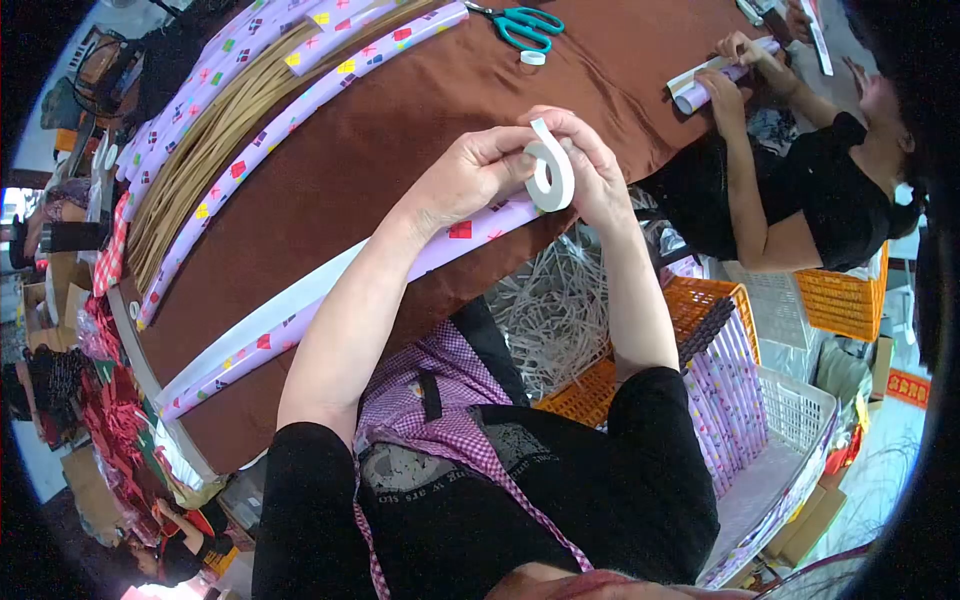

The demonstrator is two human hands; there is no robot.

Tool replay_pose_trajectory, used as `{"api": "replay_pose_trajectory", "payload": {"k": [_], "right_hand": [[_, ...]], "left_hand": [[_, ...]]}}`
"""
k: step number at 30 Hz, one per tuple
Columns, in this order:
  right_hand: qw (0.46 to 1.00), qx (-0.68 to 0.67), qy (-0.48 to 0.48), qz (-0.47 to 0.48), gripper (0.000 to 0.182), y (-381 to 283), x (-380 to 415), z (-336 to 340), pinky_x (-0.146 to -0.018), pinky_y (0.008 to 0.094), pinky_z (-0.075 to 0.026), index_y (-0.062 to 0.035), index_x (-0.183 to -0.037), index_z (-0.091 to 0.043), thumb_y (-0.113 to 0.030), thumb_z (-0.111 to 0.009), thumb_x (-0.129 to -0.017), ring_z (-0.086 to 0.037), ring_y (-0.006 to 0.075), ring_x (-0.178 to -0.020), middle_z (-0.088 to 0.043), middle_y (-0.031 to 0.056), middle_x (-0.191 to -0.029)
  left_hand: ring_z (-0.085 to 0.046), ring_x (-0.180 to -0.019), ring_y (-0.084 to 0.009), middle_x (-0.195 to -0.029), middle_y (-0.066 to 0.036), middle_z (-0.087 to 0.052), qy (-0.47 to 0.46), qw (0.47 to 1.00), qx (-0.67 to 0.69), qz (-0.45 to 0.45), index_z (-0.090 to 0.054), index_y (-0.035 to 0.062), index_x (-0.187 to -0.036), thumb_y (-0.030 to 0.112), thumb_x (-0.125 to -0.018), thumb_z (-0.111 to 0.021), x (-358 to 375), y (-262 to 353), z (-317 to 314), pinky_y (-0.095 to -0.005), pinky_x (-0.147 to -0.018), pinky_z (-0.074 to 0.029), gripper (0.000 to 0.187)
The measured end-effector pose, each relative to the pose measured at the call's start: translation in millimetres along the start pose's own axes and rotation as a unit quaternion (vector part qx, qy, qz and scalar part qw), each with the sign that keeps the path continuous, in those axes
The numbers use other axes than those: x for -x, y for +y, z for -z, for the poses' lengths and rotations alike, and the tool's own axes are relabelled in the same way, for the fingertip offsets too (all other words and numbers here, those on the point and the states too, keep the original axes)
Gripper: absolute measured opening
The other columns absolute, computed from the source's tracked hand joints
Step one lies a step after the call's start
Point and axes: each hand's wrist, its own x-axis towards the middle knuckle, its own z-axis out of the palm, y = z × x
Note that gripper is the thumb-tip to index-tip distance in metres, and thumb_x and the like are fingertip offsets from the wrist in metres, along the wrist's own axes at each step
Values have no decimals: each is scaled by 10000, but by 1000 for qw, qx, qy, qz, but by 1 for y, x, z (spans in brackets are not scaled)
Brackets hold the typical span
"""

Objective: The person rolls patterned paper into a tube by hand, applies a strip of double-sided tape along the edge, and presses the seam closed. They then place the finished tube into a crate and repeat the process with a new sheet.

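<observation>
A roll of white tape is held up between my two hands over the table's near edge, its loose end curling upward. My left hand is closed, with thumb and fingers pinching the roll's left side. My right hand wraps the roll from behind and the right. Below them lies a long lilac sheet of gift-printed wrapping paper, partly rolled, its white underside showing along the far edge. My left forearm crosses over this paper and hides part of it.
A bundle of brown paper strips lies between lilac paper rolls at the far left. Teal scissors and a small tape roll rest at the back. Baskets stand at right. A co-worker handles a paper roll.
</observation>
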Motion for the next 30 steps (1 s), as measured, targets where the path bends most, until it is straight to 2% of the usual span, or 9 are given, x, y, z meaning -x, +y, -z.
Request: {"api": "replay_pose_trajectory", "payload": {"k": [1,3,4,10,17,21,23,27,30], "right_hand": [[1000,0,0,1,275,1,2,-1,-988,316,-467,-13,-1206,-599,-109,-436,-1007,-562,192,-1190,-551,115,-1331],[954,-255,51,-147,275,0,6,-7,-966,323,-497,6,-1214,-594,-104,-455,-1003,-597,189,-1146,-582,114,-1298],[944,-275,69,-168,270,-2,3,-9,-910,313,-532,21,-1200,-599,-91,-475,-987,-637,184,-1074,-622,116,-1240],[935,-235,77,-255,260,-29,-11,-7,-834,307,-564,28,-1144,-618,-60,-491,-934,-676,190,-964,-671,121,-1140],[914,-311,68,-252,263,-14,-13,6,-796,320,-547,48,-1121,-610,-43,-467,-920,-666,220,-889,-669,141,-1030],[955,-146,176,-189,266,-26,-9,6,-802,286,-530,13,-1177,-585,-135,-476,-985,-653,184,-890,-646,87,-1048],[983,-105,118,-87,293,-35,-3,10,-823,271,-518,12,-1238,-565,-107,-519,-974,-633,151,-932,-636,66,-1071],[996,-12,58,-72,343,-58,2,-12,-863,267,-505,17,-1278,-545,-41,-571,-941,-608,129,-998,-636,63,-1093],[993,9,63,-100,390,-52,0,-10,-880,261,-501,31,-1280,-533,9,-615,-899,-612,129,-1012,-647,84,-1111]], "left_hand": [[-591,-933,-69,-1045,2,-674,1,1000,17,6,-667,48,-1203,130,-980,-606,1,2,0,-254,-830,-497,245],[-585,-932,-60,-1045,12,-669,2,999,33,9,-668,53,-1202,133,-985,-602,1,4,1,-248,-827,-495,240],[-585,-935,-61,-1043,11,-671,6,1000,27,14,-669,48,-1195,140,-984,-606,2,4,1,-250,-836,-494,239],[-590,-966,-71,-1041,12,-674,9,998,58,4,-678,40,-1175,166,-978,-621,1,1,2,-262,-887,-487,240],[-604,-964,-73,-1026,15,-682,15,996,83,-7,-680,33,-1154,176,-987,-611,0,0,2,-263,-889,-493,230],[-612,-955,-70,-1017,12,-686,43,992,118,6,-678,38,-1154,165,-993,-600,-2,-6,6,-258,-878,-499,220],[-621,-954,-74,-1019,7,-689,74,994,71,-43,-676,44,-1156,150,-998,-589,-7,-7,8,-262,-871,-508,209],[-633,-943,-80,-1028,-1,-693,94,992,83,0,-670,40,-1173,132,-997,-585,-4,4,2,-272,-874,-517,216],[-635,-947,-85,-1058,-9,-694,76,996,42,-32,-647,28,-1234,141,-1004,-575,-5,-2,7,-264,-888,-510,267]]}}
